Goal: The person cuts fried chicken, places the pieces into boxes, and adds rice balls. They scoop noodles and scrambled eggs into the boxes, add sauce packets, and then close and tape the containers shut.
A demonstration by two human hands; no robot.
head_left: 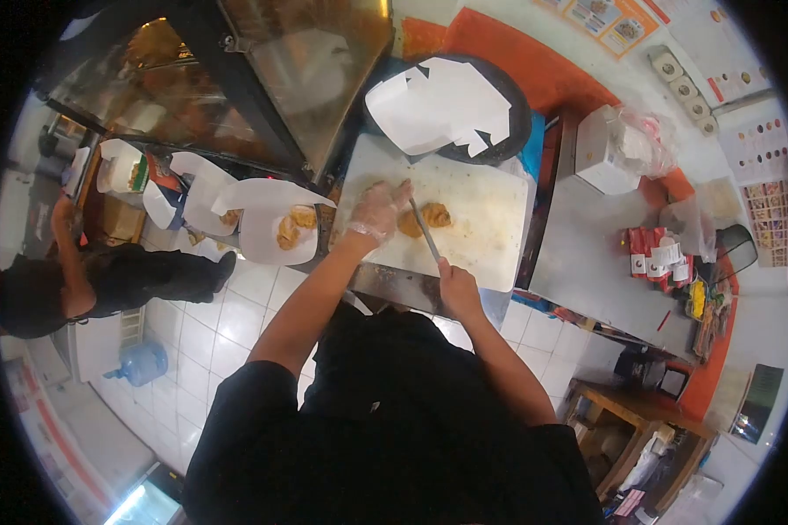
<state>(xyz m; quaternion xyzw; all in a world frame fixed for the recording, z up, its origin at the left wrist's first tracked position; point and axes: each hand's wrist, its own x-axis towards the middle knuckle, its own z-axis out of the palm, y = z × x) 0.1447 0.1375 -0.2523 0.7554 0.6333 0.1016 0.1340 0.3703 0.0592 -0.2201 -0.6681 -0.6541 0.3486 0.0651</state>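
My right hand (459, 289) is closed around the handle of a knife (426, 231). Its blade points up and left across the white cutting board (486, 262), at browned pieces of what looks like fried chicken (435, 215). In a clear plastic glove, my left hand (376, 210) is at the board's left side, beside the blade's tip. Its fingers are spread, and no held thing shows in them. Left of the board, a white paper-lined container (258, 249) holds more browned pieces (296, 227).
Behind the board sits a black round tray (518, 105) with white paper sheets (446, 109). A glass-doored cabinet (311, 70) stands at upper left. A person in dark clothes (114, 284) is at the left. Red packets (652, 254) lie on the right-hand metal counter (578, 236).
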